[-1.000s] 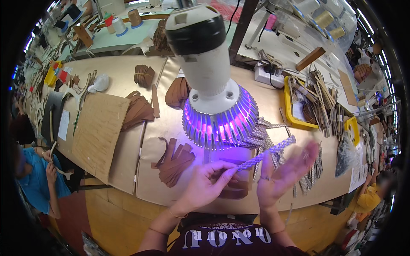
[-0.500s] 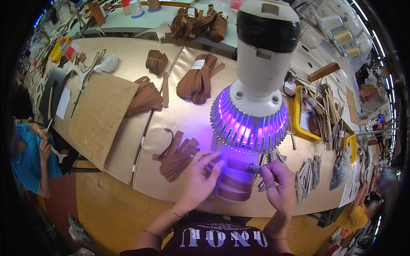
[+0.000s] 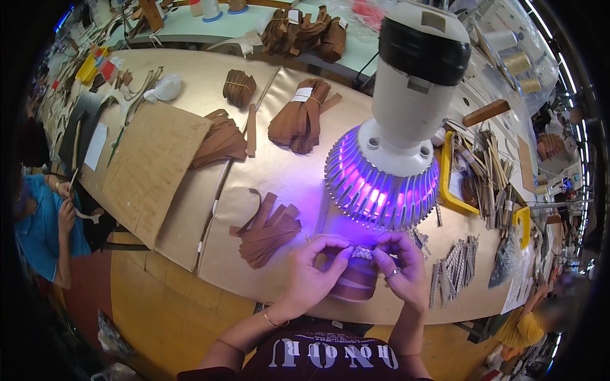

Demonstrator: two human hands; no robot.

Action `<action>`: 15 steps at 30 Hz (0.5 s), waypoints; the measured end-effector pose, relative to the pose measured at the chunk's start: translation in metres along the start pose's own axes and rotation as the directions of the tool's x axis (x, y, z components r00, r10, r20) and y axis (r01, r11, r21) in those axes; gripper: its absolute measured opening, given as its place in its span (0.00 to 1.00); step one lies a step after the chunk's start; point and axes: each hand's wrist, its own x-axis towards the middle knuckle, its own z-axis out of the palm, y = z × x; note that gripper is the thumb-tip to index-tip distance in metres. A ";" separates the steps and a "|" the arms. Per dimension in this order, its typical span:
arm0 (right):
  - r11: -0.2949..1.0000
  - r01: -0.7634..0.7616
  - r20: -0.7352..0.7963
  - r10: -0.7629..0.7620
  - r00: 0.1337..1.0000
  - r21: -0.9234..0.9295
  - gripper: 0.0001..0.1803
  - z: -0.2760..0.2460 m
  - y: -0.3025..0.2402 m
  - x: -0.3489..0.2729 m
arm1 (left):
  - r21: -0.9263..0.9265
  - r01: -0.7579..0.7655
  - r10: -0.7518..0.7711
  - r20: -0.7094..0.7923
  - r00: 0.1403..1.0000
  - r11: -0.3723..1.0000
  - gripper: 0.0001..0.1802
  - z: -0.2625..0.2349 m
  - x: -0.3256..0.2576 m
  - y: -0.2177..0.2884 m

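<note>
A short grey-and-white braided strip point(image 3: 363, 253) is stretched between my two hands under the purple light. My left hand point(image 3: 316, 270) pinches its left end between thumb and fingers. At the other end, my right hand point(image 3: 405, 270), with a ring on one finger, has its thumb and fingers closed on it. Directly beneath lie brown flat strips point(image 3: 357, 284), set in rows one below another; the braid and my fingers hide the upper ones. Whether the braid touches the brown strip under it I cannot tell.
A white lamp with a glowing finned head point(image 3: 383, 184) stands just beyond my hands. Loose brown strips point(image 3: 264, 233) lie to the left, braided strips point(image 3: 455, 263) to the right. Farther off are bundled brown strips point(image 3: 304, 117), a brown board point(image 3: 155, 168) and a yellow tray point(image 3: 459, 202).
My right hand has brought the braided strip left over the brown strips. My left hand, open before, has moved right and closed on the strip's other end. The view has shifted slightly.
</note>
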 end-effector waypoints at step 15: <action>0.995 0.082 -0.137 -0.090 0.986 -0.060 0.14 0.016 0.005 -0.001 | -0.512 0.199 -0.202 0.050 0.978 0.835 0.25 0.000 -0.001 -0.001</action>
